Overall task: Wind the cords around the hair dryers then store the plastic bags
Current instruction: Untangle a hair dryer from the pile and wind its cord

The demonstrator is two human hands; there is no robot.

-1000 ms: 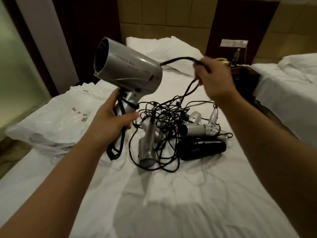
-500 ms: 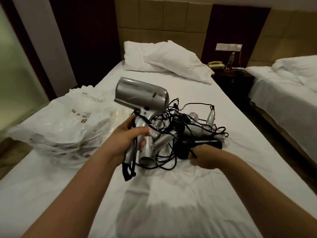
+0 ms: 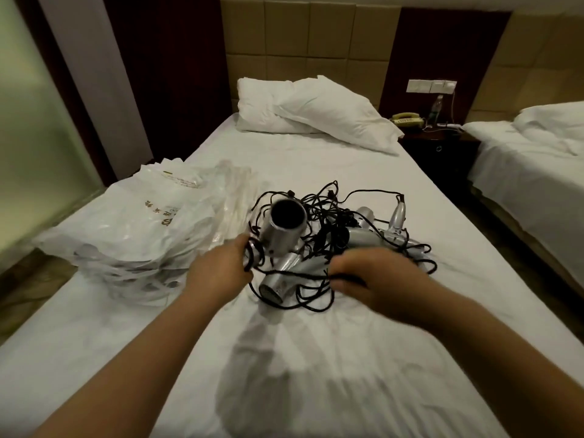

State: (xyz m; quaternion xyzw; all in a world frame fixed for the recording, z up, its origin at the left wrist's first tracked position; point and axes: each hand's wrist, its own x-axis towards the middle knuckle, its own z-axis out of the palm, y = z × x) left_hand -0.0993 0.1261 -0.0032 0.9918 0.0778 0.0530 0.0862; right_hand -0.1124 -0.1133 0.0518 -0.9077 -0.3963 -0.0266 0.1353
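Silver dryer (image 3: 286, 230) gripped by left hand (image 3: 219, 271); right hand (image 3: 376, 276) pinches cord (image 3: 297, 274) mid-winding; next, another loop round the handle

Left arm: bare, reached in from the lower left and ran forward and to the right, forearm nearly straight.
Left hand (image 3: 221, 273): back turned up, fingers curled downward at the far end around a handle wound with black cord, which it gripped.
Right arm: bare, came in from the lower right and angled up and leftward.
Right hand (image 3: 376, 273): knuckles up, slightly blurred, fingers curled under and pinched a strand of black cord.
Spacing: the two hands were level with each other, near but apart.
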